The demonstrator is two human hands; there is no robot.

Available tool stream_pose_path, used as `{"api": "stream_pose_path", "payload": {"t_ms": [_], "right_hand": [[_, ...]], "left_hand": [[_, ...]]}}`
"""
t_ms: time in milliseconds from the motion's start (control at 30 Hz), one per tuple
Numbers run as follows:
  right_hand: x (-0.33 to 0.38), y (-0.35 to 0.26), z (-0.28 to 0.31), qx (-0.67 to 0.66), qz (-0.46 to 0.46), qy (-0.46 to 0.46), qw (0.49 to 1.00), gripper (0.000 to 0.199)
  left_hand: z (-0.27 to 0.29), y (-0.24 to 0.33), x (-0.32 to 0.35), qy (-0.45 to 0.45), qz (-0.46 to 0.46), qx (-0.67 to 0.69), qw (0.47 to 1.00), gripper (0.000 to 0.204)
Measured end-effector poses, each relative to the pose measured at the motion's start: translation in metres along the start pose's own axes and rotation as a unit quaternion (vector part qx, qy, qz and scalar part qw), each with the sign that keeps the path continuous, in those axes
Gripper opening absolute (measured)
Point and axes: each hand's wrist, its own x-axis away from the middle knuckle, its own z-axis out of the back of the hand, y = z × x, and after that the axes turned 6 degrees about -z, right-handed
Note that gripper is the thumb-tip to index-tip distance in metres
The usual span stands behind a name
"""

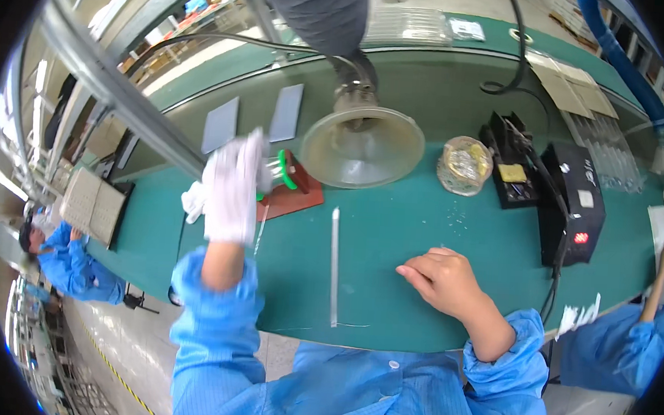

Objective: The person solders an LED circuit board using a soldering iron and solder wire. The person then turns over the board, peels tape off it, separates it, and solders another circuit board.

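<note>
While my gloved left hand (233, 190) grips the solder spool (279, 170) near the table's (392, 226) far-left edge and my bare right hand (443, 279) rests half-curled and empty, I worry the trailing wire could snag the thin white strip (334, 265).

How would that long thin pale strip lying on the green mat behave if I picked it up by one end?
The strip looks very slender for its length, so it would probably feel light and may sag or flex. It lies flat and straight on the mat, so it seems unlikely to roll. A thin wire-like tail at its near end might snag.
</note>
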Motion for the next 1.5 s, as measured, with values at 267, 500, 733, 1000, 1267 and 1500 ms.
{"api": "stream_pose_path", "payload": {"t_ms": [267,500,733,1000,1267,1500], "right_hand": [[0.009,-0.041,0.037,0.121,0.032,0.038,0.991,0.013],[0.072,-0.046,0.192,-0.082,-0.033,0.245,0.965,0.039],[0.015,0.098,0.288,0.087,-0.383,0.25,0.885,0.038],[-0.056,0.271,0.302,0.445,-0.254,0.134,0.848,0.037],[-0.127,0.324,0.273,0.523,-0.193,0.023,0.83,0.052],[-0.149,0.381,0.25,0.598,-0.035,0.068,0.798,0.027]], "left_hand": [[0.031,0.112,0.041,-0.122,-0.251,0.354,0.893,0.091],[0.019,0.151,0.045,-0.334,-0.359,0.357,0.795,0.084],[-0.001,0.181,0.079,-0.36,-0.381,0.328,0.786,0.081],[-0.013,0.191,0.08,-0.333,-0.369,0.3,0.814,0.051],[-0.019,0.197,0.085,-0.269,-0.374,0.259,0.849,0.035],[-0.019,0.197,0.087,-0.27,-0.377,0.267,0.845,0.044]]}}
